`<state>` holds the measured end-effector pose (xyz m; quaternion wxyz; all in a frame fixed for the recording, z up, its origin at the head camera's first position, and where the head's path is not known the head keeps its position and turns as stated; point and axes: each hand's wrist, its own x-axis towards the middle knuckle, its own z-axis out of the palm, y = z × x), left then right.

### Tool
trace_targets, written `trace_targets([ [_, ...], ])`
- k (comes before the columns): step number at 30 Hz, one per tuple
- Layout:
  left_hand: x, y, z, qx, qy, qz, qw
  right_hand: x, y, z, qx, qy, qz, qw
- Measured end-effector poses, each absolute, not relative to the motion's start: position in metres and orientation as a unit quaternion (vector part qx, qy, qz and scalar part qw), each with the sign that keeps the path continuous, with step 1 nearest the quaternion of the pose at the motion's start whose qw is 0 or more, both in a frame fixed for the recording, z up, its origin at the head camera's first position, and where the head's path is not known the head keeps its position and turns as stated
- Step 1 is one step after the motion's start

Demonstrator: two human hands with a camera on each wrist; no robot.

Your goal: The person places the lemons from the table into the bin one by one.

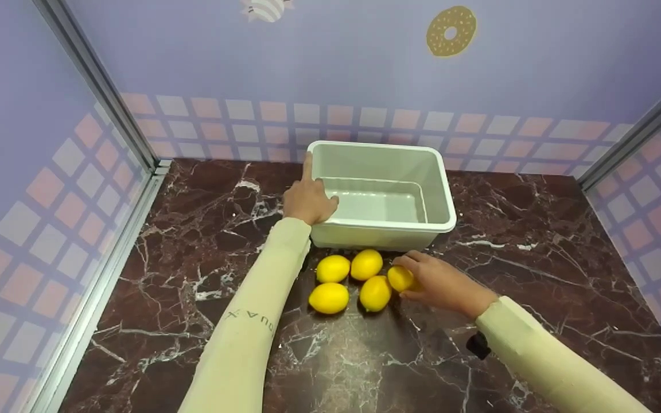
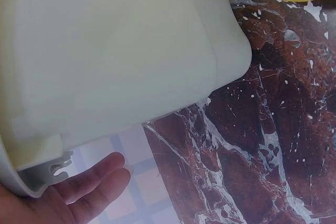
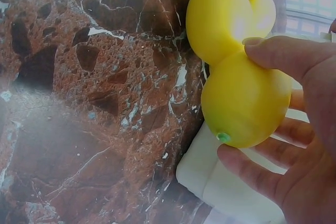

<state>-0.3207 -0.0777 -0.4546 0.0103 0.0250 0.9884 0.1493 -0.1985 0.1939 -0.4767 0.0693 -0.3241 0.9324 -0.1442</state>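
A white plastic bin point(image 1: 385, 225) stands by the back wall, with nothing inside it. My left hand point(image 1: 309, 199) holds its left rim, thumb over the inner side and index finger stretched along the edge. In the left wrist view, fingers point(image 2: 102, 195) reach below the rim outside the bin wall point(image 2: 115, 51). In front of the bin, my right hand point(image 1: 442, 282) grips a yellow lemon point(image 3: 244, 103) between thumb and fingers. That lemon touches or nearly touches a neighbouring lemon point(image 1: 375, 293). More lemons lie left of it: two nearer the bin point(image 1: 366, 265), one at the front left point(image 1: 329, 298).
Dark red marbled tabletop point(image 1: 204, 332) spreads around the bin and lemons. A purple wall point(image 1: 353, 69) with pink and white squares rises behind. Side panels point(image 1: 15, 218) with metal frame strips point(image 1: 101, 74) bound the left and right.
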Motion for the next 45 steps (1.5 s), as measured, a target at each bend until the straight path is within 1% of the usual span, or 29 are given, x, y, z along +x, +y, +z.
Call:
trace_targets([
  [10, -0.32, -0.078, -0.455, 0.022, 0.989, 0.147, 0.012, -0.198, 0.193, -0.474, -0.324, 0.935, -0.13, 0.06],
  [19, -0.32, -0.078, -0.455, 0.022, 0.989, 0.148, 0.013, -0.197, 0.193, -0.471, -0.326, 0.934, -0.132, 0.064],
  [27, -0.319, -0.078, -0.456, 0.026, 0.989, 0.146, 0.013, -0.196, 0.193, -0.469, -0.343, 0.93, -0.124, 0.05],
  [45, -0.322, -0.077, -0.456, 0.024, 0.988, 0.153, 0.009, -0.195, 0.191, -0.46, -0.357, 0.924, -0.128, 0.042],
])
